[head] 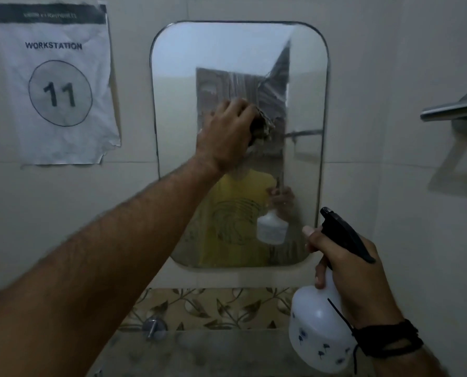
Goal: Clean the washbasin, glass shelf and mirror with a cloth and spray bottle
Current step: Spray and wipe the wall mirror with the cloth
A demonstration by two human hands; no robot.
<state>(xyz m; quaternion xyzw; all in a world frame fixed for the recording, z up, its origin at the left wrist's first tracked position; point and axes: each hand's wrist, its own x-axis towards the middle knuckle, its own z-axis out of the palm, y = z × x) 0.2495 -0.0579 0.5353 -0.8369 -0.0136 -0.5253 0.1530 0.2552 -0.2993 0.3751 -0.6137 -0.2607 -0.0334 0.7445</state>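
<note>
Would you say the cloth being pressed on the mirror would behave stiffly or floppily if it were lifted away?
Probably floppy: the cloth is bunched into crumpled folds under the left hand, so it would likely droop. It looks thin, so probably light. Pressed to the mirror, it may be damp and cling slightly.

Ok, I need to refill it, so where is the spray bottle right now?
In the head view it is at lower right, gripped by the right hand: the spray bottle sits just below the mirror's bottom right corner.

The crumpled dark patterned cloth (262,126) is mostly hidden under the left hand (226,131). The small print on the white paper workstation sign's (55,83) dark header is unreadable. The grey metal door handle (455,108) is cut off at the right edge.
</note>
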